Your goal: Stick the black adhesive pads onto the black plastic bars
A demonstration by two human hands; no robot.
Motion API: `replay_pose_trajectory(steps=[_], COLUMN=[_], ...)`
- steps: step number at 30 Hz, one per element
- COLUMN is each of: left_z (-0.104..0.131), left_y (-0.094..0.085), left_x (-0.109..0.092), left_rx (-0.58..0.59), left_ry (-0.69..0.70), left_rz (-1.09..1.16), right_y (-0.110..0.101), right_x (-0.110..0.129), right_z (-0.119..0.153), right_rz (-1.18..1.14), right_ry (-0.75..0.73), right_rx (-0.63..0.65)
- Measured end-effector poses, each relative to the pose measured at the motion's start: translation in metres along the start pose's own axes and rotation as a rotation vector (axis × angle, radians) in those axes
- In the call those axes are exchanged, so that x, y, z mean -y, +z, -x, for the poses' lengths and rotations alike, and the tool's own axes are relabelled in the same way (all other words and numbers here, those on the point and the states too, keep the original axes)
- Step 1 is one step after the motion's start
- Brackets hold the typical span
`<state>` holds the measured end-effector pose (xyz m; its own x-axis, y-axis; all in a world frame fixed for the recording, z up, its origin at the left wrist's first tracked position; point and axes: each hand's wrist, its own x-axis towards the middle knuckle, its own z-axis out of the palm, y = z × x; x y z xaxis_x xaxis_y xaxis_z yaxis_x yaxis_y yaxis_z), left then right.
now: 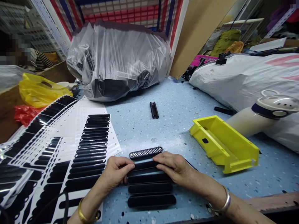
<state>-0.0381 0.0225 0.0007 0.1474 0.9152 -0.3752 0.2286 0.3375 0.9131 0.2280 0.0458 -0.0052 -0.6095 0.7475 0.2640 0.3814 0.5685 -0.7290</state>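
My left hand and my right hand pinch the two ends of a glossy black strip, held level just above the table. Its ends are hidden under my fingers. Just beyond it lies a long, narrow piece with a silver mesh face and rounded ends. On the near side, three black strips with rounded ends lie in a stack of rows, roughly parallel. To the left of my left hand is a white sheet carrying a column of black rounded strips, each with a small hole near one end.
More strip sheets overlap at left. A yellow bin stands at right, beside a cream bottle and a white sack. A small black part lies mid-table. A grey plastic bag sits behind.
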Motion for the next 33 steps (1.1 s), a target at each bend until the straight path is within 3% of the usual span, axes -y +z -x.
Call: replay_pose_trajectory(steps=[8,12,15,17,24,33], left_z=[0.000,-0.002,-0.003,-0.003,-0.003,-0.007], left_y=[0.001,0.002,0.002,0.002,0.003,0.003], left_x=[0.000,0.003,0.005,0.005,0.005,0.009], left_rx=[-0.003,-0.009,-0.013,-0.015,0.009,0.023], left_ry=[-0.003,-0.002,0.002,0.005,0.029,0.038], left_rz=[0.007,0.014,0.002,-0.006,-0.017,-0.028], right_y=[0.000,-0.012,-0.022,-0.019,0.014,-0.006], right_x=[0.002,0.003,0.008,0.011,0.009,0.001], right_z=[-0.001,0.007,0.014,0.016,0.008,-0.008], right_rz=[-0.054,0.021,0.105,0.123,0.078,0.004], right_ry=[0.084,0.110,0.216,0.290,0.454,0.476], right_rx=[-0.048,-0.199,-0.343,-0.373,-0.276,-0.106])
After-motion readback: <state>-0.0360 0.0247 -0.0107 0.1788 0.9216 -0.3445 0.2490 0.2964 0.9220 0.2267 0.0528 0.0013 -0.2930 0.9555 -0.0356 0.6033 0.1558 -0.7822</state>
